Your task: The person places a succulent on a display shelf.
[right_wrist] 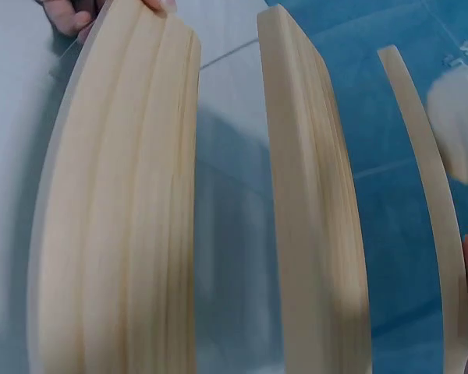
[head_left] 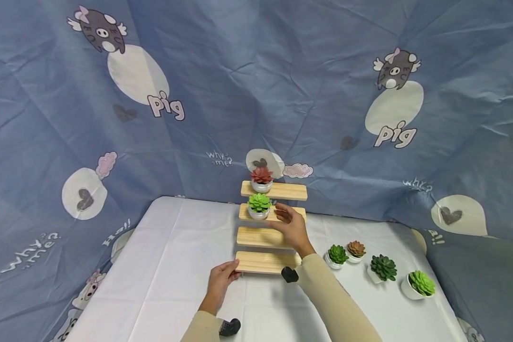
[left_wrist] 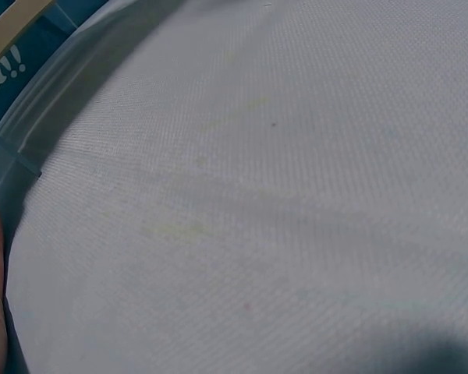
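A tiered wooden shelf stand (head_left: 262,262) with several pale boards stands at the table's back. My left hand (head_left: 219,283) grips the left end of its lowest board, thumb on top and fingers beneath. On the second board from the top, a bright green potted succulent (head_left: 259,204) sits toward the left. My right hand (head_left: 294,230) is just right of that pot, fingers bent loosely and apart, with nothing visible between them. A red potted succulent (head_left: 261,179) stands on the top board. The right wrist view shows the boards close up and a blurred white pot (right_wrist: 456,125).
To the right on the white table (head_left: 171,266) stand a green succulent (head_left: 337,255), a brown one (head_left: 356,250), a dark green one (head_left: 382,269) and a light green one (head_left: 419,285), all in white pots. Blue printed cloth (head_left: 256,95) hangs behind the table.
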A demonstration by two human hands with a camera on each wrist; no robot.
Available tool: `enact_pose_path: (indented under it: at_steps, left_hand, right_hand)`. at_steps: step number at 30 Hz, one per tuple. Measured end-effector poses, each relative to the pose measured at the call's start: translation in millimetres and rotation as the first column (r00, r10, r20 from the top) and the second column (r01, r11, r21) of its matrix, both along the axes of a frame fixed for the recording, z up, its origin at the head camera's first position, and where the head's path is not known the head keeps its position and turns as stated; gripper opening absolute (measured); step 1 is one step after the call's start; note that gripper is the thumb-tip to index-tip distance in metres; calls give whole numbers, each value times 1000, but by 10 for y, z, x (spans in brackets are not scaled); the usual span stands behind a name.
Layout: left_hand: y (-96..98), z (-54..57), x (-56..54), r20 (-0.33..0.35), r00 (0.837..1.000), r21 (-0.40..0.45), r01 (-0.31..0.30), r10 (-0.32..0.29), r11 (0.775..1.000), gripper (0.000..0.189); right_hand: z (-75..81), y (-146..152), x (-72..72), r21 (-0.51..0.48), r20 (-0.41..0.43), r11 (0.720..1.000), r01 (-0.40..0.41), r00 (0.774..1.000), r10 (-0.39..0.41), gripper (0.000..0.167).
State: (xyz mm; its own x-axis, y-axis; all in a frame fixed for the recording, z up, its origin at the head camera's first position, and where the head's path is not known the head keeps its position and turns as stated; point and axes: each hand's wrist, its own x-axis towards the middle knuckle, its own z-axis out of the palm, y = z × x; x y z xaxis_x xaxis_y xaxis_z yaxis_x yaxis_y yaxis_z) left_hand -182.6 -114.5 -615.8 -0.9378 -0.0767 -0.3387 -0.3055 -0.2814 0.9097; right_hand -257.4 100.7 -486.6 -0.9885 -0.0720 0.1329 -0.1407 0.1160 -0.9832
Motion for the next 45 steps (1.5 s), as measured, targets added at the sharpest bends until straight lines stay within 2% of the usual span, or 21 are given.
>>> enact_pose_path:
  at_steps: [4, 12, 20, 25, 29, 32, 39, 45]
  left_hand:
    - [9, -14, -5, -8, 1000, 2, -5, 5, 1000, 39]
    - [17, 27, 13, 3, 1000, 4, -10, 10, 1000, 40]
    - [21, 63, 25, -4, 1000, 6, -8, 8, 1000, 39]
    - [24, 35, 1, 8, 1000, -1, -14, 14, 1000, 38]
    - [14, 4, -7, 5, 1000, 2, -11, 11, 1000, 39]
    - [13, -3, -4, 7, 1000, 2, -10, 10, 1000, 38]
    - [17, 31, 10, 5, 1000, 19, -21, 21, 1000, 34]
    - [18, 19, 6, -5, 1000, 23, -22, 22, 999, 34]
  right_hand:
    - [-7, 174, 91, -6, -4, 1000, 9, 1000, -9, 62]
    - [134, 456, 367, 2, -22, 998, 57, 998, -57, 62]
    - [-195, 849, 435, 2, -41, 980, 198, 979, -198, 62]
    - [-273, 1054, 586, 18, -26, 956, 291, 956, -291, 62]
    - [-364, 1209, 715, 27, -27, 935, 354, 935, -354, 61]
    - [-501, 1319, 777, 24, -28, 913, 408, 913, -408, 62]
    - [-712, 1460, 926, -12, -8, 868, 496, 868, -496, 63]
    - [-861, 1504, 1007, 7, 72, 845, 535, 842, -534, 72]
